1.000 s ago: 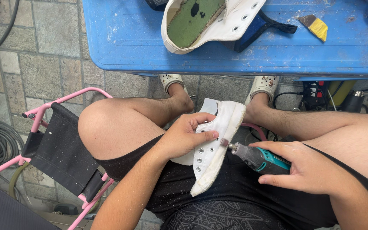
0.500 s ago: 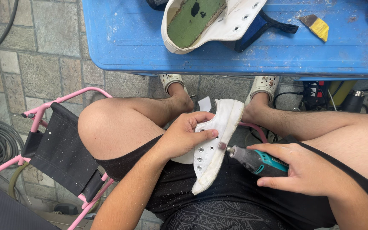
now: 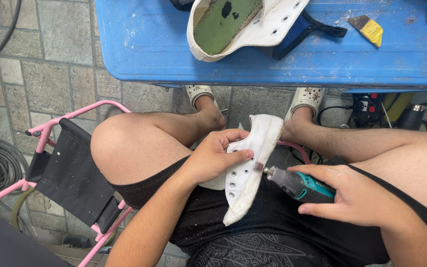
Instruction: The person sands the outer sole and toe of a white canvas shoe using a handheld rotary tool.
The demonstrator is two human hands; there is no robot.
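Shoe upper (image 3: pixel 247 165) held in L hand (image 3: pixel 212 160) grip | R hand (image 3: pixel 357 198) grips rotary tool (image 3: pixel 297 184), bit at rim

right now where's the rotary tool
In the head view the rotary tool is right of centre over the lap, held in the right hand, its tip against the edge of the white shoe upper that the left hand grips.

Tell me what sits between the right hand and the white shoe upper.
In the head view, only the rotary tool held by the right hand; its small bit meets the white shoe upper.
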